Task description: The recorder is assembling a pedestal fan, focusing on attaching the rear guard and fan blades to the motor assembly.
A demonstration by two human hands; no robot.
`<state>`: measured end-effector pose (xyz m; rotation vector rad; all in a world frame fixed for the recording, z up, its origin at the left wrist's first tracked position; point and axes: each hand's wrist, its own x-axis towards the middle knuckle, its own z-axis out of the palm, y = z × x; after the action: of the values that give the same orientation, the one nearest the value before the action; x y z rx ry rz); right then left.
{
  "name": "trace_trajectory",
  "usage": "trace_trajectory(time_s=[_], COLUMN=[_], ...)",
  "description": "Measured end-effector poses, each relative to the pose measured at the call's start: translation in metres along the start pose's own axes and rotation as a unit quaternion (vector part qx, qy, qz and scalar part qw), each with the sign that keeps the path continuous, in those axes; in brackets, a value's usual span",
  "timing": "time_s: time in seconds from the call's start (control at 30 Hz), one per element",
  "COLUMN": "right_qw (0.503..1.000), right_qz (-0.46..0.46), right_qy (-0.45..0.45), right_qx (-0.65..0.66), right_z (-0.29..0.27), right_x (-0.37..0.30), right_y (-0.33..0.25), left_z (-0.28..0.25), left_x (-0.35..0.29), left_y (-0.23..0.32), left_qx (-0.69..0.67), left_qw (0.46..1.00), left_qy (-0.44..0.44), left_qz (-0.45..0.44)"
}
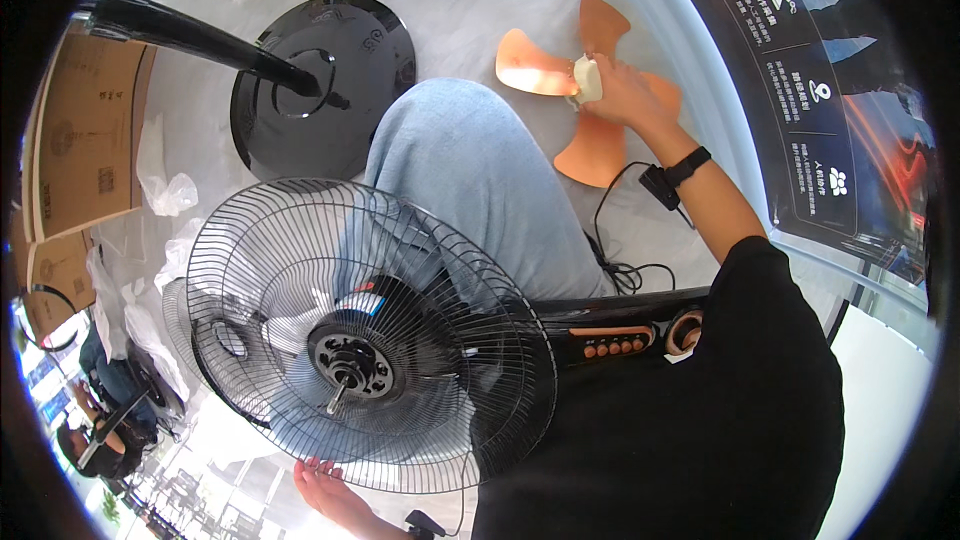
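Observation:
In my lap rests a black fan head, its round wire guard (230,380) facing up around a bare metal shaft (338,395). My left hand (335,500) has its fingers at the guard's lower rim, partly curled over the wires. Out to the upper right, my right hand (625,90) is closed round the pale hub of an orange fan blade (592,162), just above the floor or on it; which one I cannot tell. Joined to the fan head, a black control panel (575,342) with orange buttons and a knob lies against my body.
A round black fan base (280,135) with a black pole (190,35) stands upper left. Cardboard boxes (85,140) and clear plastic bags (170,195) line the left side. A black cable (625,275) coils beside my knee. A printed board (800,90) borders the right.

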<state>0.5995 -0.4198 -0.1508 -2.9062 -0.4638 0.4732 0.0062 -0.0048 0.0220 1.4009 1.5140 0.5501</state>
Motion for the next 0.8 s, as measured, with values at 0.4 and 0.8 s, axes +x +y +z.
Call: trace_trajectory(time_s=[0.4, 0.8], right_qw=[0.995, 0.986], right_qz=[0.084, 0.125], right_qy=[-0.025, -0.063], right_qx=[-0.043, -0.096], right_z=[0.0, -0.004], right_x=[0.016, 0.02], right_y=[-0.013, -0.017], left_z=[0.0, -0.003], left_x=[-0.009, -0.005], left_y=[-0.007, -0.017], left_qx=[0.002, -0.01], left_qw=[1.0, 1.0], left_qy=[-0.019, -0.011], left_qz=[0.008, 0.012])
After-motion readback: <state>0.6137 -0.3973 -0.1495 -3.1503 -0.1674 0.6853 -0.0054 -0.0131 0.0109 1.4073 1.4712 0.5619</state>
